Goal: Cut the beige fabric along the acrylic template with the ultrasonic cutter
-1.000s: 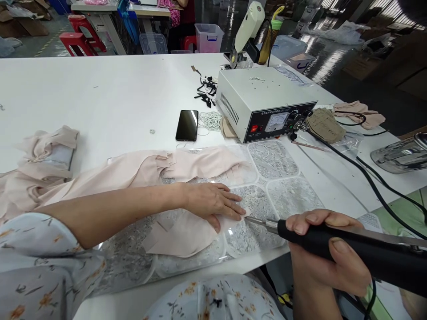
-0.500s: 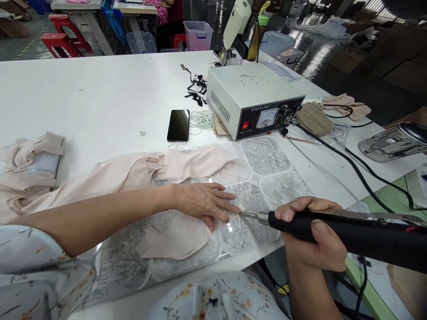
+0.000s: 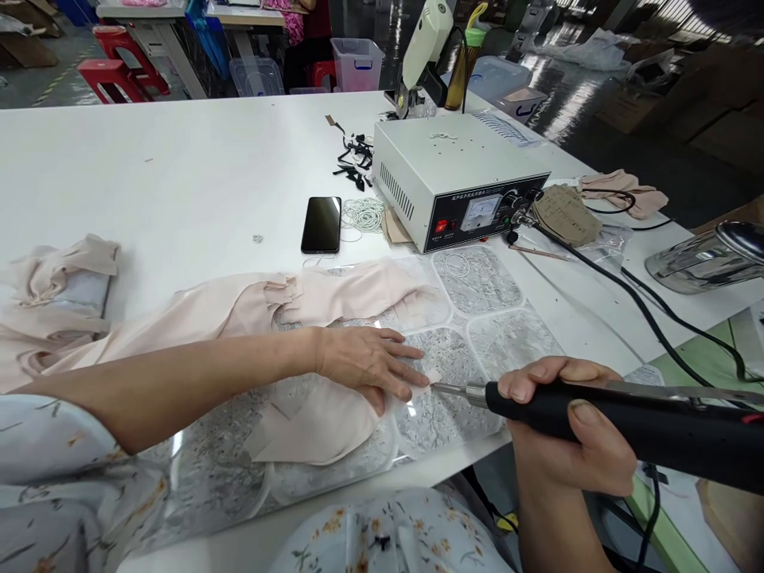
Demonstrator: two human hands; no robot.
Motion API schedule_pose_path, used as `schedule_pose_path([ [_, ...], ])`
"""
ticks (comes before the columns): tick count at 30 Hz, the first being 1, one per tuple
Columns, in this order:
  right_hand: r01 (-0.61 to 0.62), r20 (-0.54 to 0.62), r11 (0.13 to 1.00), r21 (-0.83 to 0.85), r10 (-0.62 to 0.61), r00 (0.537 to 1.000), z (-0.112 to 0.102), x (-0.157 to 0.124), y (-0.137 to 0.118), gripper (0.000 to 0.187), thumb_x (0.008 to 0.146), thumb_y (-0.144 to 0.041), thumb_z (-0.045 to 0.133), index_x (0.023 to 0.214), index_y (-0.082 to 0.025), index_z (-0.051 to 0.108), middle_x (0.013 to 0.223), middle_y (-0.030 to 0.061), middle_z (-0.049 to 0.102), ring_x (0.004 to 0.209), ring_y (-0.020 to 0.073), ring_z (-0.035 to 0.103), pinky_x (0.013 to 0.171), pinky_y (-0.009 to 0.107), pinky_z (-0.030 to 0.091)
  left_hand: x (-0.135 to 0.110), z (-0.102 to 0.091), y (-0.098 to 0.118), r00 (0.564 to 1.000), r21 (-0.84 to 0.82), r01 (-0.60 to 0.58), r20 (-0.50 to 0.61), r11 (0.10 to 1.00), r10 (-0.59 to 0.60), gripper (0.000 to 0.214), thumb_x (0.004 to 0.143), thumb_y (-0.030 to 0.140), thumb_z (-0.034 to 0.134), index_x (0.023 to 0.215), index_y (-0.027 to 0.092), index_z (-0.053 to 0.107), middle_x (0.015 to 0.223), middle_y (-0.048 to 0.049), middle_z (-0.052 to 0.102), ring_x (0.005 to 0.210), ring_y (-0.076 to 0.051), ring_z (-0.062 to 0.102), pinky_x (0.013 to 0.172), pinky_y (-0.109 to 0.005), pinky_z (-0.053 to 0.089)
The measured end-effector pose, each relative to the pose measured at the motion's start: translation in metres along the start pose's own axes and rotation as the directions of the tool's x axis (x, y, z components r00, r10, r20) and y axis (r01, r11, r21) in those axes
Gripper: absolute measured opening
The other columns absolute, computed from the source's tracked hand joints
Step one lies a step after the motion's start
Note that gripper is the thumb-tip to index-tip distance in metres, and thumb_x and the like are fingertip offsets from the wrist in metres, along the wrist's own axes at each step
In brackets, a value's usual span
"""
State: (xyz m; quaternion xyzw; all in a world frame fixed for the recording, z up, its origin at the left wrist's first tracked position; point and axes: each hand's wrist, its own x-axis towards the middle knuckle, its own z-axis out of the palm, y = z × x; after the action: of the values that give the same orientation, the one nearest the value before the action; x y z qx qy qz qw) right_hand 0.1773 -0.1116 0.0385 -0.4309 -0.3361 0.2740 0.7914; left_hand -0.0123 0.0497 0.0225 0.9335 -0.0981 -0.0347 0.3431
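Flat on a pale beige fabric piece lies my left hand, fingers stretched out and pressing the cloth against a grey marble-patterned mat. My right hand is wrapped round a black handheld ultrasonic cutter. Its thin metal tip points left and meets the fabric's edge right by my left fingertips. Behind my left forearm a longer strip of beige fabric runs along the mat. Part of the cloth is hidden under my hand.
A grey generator box with a dial stands at the back, its black cable running right. Around it are a phone, coiled elastic cord, black scraps and a metal cup. A fabric bundle lies left.
My right hand and the cutter have shifted slightly right, and the tip sits a little further right. My left hand and the fabric stay almost where they were.
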Motion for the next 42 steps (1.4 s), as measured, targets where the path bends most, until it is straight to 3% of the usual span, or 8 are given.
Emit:
schedule_pose_path([
  [9, -0.031, 0.107, 0.999, 0.029, 0.027, 0.994, 0.010, -0.013, -0.007, 0.015, 0.070, -0.027, 0.063, 0.082, -0.020, 0.058, 0.072, -0.0006, 0.055, 0.048, 0.0117, 0.055, 0.046, 0.031, 0.049, 0.001, -0.001, 0.002, 0.998, 0.131, -0.053, 0.038, 0.990, 0.049, 0.008, 0.085, 0.029, 0.068, 0.092, 0.031, 0.066, 0.139, 0.0081, 0.052, 0.138, -0.023, 0.036, 0.117, -0.036, 0.021],
  [15, -0.032, 0.110, 0.998, 0.048, 0.027, 0.994, 0.010, -0.013, -0.004, 0.014, 0.071, -0.024, 0.061, 0.084, -0.019, 0.059, 0.073, -0.0007, 0.057, 0.050, 0.0121, 0.056, 0.048, 0.032, 0.050, 0.002, -0.002, 0.004, 0.996, 0.205, -0.046, 0.083, 0.978, 0.029, 0.011, 0.084, 0.032, 0.070, 0.094, 0.032, 0.065, 0.141, 0.0079, 0.050, 0.139, -0.023, 0.035, 0.117, -0.036, 0.021],
  [24, -0.002, 0.134, 1.000, -0.007, 0.003, 0.991, 0.011, -0.013, -0.004, 0.010, 0.075, -0.025, 0.061, 0.083, -0.021, 0.057, 0.073, -0.0009, 0.055, 0.049, 0.0121, 0.055, 0.048, 0.032, 0.050, 0.000, 0.001, 0.000, 0.994, 0.249, -0.106, 0.008, 0.963, 0.108, 0.008, 0.089, 0.034, 0.063, 0.096, 0.031, 0.067, 0.137, 0.0057, 0.054, 0.136, -0.023, 0.041, 0.115, -0.034, 0.025],
  [32, -0.013, 0.165, 1.000, 0.016, 0.010, 0.986, 0.011, -0.016, -0.004, 0.011, 0.075, -0.024, 0.061, 0.085, -0.020, 0.056, 0.073, -0.0007, 0.056, 0.051, 0.0124, 0.056, 0.049, 0.032, 0.049, 0.003, -0.003, 0.006, 0.992, 0.227, -0.018, 0.128, 0.974, -0.011, 0.020, 0.085, 0.037, 0.067, 0.105, 0.033, 0.066, 0.143, 0.0072, 0.046, 0.142, -0.021, 0.029, 0.118, -0.033, 0.016],
  [42, -0.041, 0.188, 0.999, 0.020, 0.037, 0.982, 0.017, -0.021, -0.004, 0.010, 0.075, -0.022, 0.060, 0.084, -0.019, 0.055, 0.075, -0.0012, 0.056, 0.052, 0.0120, 0.057, 0.051, 0.032, 0.050, 0.001, 0.003, 0.002, 0.997, 0.258, -0.072, 0.016, 0.964, 0.071, 0.021, 0.080, 0.037, 0.073, 0.100, 0.035, 0.069, 0.137, 0.0071, 0.053, 0.136, -0.022, 0.041, 0.115, -0.032, 0.026],
])
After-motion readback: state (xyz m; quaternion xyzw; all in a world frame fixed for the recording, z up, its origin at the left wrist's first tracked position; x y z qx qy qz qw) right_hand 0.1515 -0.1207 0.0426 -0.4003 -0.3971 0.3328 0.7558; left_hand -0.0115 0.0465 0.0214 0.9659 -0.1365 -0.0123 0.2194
